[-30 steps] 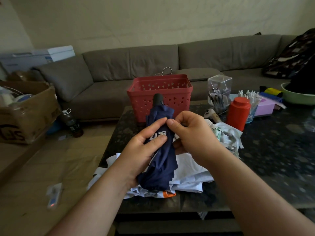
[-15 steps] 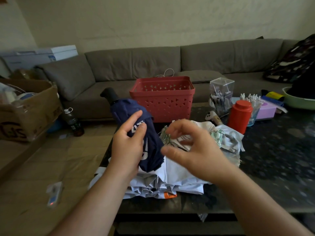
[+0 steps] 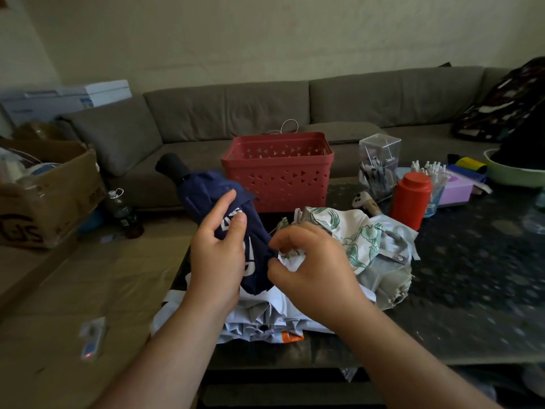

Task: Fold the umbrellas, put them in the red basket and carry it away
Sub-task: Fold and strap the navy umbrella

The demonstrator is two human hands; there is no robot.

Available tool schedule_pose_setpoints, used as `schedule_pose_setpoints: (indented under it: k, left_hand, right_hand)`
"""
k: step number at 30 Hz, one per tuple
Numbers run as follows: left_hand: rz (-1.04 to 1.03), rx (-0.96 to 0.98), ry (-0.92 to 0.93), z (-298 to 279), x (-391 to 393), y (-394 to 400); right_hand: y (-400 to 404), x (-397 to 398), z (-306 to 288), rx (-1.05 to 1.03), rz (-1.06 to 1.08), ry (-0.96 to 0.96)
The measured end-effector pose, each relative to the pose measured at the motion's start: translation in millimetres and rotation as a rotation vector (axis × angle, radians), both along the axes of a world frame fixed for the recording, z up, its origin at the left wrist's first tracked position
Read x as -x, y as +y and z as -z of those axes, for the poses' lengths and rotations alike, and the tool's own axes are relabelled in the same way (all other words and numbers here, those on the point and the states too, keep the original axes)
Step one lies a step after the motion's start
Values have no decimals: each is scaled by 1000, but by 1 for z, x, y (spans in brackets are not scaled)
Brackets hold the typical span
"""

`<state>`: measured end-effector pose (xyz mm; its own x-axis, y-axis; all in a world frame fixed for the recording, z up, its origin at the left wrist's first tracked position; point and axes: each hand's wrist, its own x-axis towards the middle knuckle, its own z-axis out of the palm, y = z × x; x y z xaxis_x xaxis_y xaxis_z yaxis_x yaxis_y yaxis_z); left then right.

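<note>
My left hand point(image 3: 215, 261) grips a folded navy umbrella point(image 3: 206, 196) around its middle, above the near left part of the dark table point(image 3: 472, 276). The umbrella leans left, with its black handle pointing up and away. My right hand point(image 3: 312, 270) hovers at the umbrella's lower right edge with loosely curled fingers and thumb, and nothing shows between them. A red basket point(image 3: 277, 172) stands empty at the table's far edge, just behind the umbrella. A floral white-and-green umbrella point(image 3: 354, 234) lies crumpled to the right of my hands. Under them lies a pale blue-white umbrella point(image 3: 265, 317).
A red canister point(image 3: 411, 199), a clear box of pens point(image 3: 379, 166), a lilac box point(image 3: 455, 191) and a green bowl point(image 3: 513, 172) crowd the table's far right. A cardboard box point(image 3: 50, 190), a bottle point(image 3: 124, 214) and a small device point(image 3: 91, 339) sit on the floor at left. A grey sofa point(image 3: 383, 101) runs behind.
The navy umbrella swung from upright before the basket to leaning left in my left hand. My right hand let go of it, drew back, and has returned close to its lower edge.
</note>
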<state>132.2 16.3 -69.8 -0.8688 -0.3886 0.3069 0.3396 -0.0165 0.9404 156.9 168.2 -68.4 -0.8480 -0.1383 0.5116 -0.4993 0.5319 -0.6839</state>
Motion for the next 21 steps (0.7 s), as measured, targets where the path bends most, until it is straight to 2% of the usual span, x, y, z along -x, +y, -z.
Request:
schedule_pose_setpoints:
  k: [2, 6, 11, 15, 21]
  left_hand:
    - [12, -25, 1, 0, 0, 1]
    - [30, -95, -8, 1, 0, 2]
    - [-40, -246, 34, -4, 1, 0]
    - [-12, -124, 77, -4, -1, -10]
    - [128, 165, 113, -2, -13, 3]
  right_hand:
    - [-2, 1, 2, -38, 19, 37]
    - [-5, 1, 5, 62, 107, 102]
    - [-2, 3, 8, 340, 219, -152]
    - [7, 7, -4, 647, 36, -355]
    - [-1, 11, -14, 611, -131, -389]
